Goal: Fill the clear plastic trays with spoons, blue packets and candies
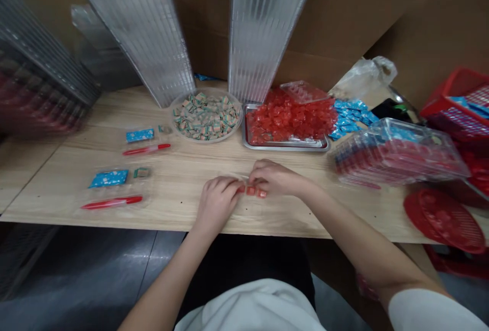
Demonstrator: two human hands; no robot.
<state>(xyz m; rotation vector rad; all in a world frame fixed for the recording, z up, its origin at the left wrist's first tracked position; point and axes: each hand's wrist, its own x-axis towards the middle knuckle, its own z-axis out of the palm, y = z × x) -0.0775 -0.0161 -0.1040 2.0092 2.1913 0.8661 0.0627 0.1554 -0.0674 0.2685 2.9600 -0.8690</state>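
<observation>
Two hands [219, 198] — three red pieces [250, 191]

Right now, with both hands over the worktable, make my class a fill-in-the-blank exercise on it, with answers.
Of the left hand and right hand, the one nearer the red pens is the ____. Those pens number ____. The metal tray stands to the ____ of the round dish. The packets piled just beyond the tray's right end are mainly ____.

Missing words: left; two; right; blue.
</observation>
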